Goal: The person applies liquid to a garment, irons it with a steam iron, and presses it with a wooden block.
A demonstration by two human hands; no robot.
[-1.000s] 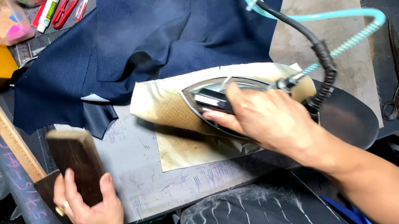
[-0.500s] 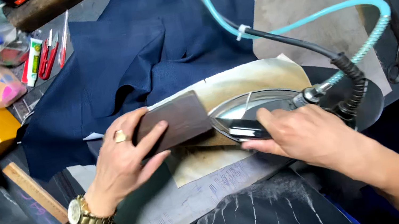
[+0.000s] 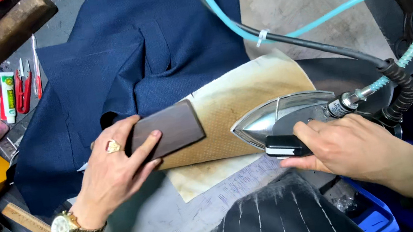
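Bare forearms; left hand wears a gold ring, its wrist a gold watch.

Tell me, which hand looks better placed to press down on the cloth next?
Probably the left hand: it already lies over the dark wooden block, flat on the pressing cloth. The right hand grips the handle of the iron, off to the side.
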